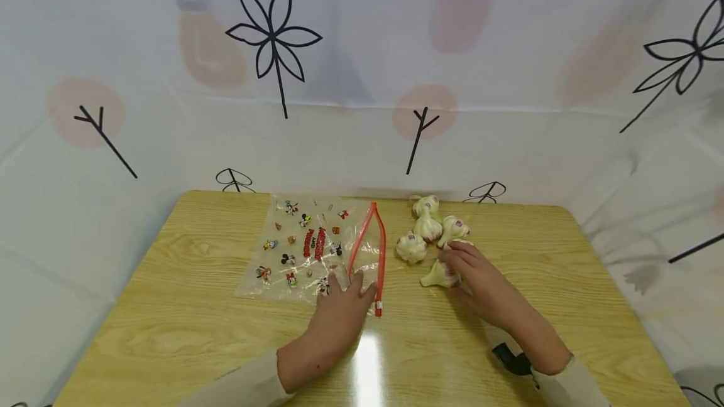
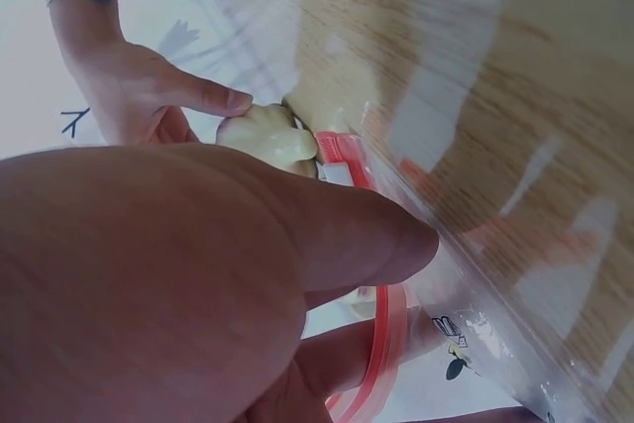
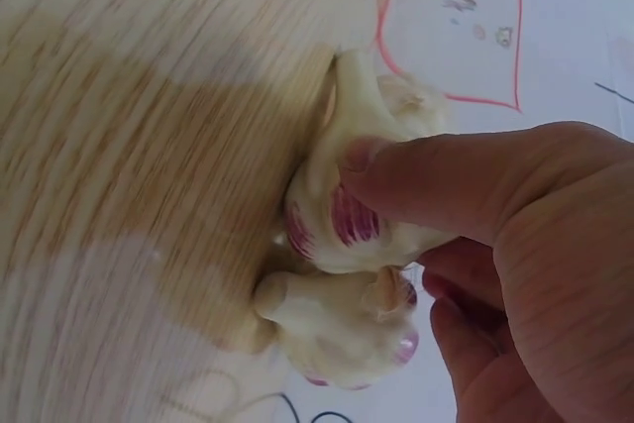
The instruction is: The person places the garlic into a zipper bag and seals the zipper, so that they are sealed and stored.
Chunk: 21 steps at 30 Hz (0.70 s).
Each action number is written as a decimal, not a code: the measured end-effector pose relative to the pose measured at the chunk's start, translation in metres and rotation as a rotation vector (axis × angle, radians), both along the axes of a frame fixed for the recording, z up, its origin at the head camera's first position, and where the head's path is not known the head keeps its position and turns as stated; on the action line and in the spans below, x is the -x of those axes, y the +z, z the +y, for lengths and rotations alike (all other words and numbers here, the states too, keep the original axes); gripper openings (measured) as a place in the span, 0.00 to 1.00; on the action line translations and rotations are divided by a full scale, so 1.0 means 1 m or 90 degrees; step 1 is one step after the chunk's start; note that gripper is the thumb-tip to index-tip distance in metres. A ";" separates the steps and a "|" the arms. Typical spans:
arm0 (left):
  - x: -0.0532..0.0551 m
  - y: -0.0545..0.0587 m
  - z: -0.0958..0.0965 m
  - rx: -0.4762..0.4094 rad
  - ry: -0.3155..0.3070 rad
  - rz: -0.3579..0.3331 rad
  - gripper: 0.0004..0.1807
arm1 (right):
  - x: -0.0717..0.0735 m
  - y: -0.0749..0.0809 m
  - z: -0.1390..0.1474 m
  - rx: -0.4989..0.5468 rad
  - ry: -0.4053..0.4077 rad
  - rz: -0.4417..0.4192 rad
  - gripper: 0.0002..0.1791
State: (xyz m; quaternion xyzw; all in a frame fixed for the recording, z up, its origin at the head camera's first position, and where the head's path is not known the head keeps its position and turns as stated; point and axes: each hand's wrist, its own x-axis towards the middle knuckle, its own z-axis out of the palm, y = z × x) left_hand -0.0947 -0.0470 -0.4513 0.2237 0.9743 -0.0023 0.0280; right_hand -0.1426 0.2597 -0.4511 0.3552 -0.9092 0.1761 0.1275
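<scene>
A clear plastic slider bag (image 1: 300, 244) printed with cartoon figures lies flat, its red zip edge (image 1: 382, 256) gaping towards the right. My left hand (image 1: 342, 313) rests at the mouth of the bag with its fingers spread. In the left wrist view the thumb (image 2: 376, 240) stretches past the red strip, and another finger (image 2: 337, 356) shows behind it. My right hand (image 1: 481, 281) pinches a garlic bulb (image 3: 342, 195), whose stem points towards the bag. Thumb on the near side, fingers round the far side, partly hidden. A second bulb (image 3: 342, 329) sits right beside it.
More garlic bulbs (image 1: 428, 226) cluster behind the right hand, near the table's back edge. The wooden table (image 1: 186, 331) meets a white patterned cloth (image 1: 351, 143) at the back and sides. A black device (image 1: 511, 360) is strapped at the right wrist.
</scene>
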 end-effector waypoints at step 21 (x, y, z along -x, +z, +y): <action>-0.001 -0.007 0.000 0.021 -0.015 0.044 0.26 | 0.000 0.003 -0.015 0.068 0.028 0.019 0.35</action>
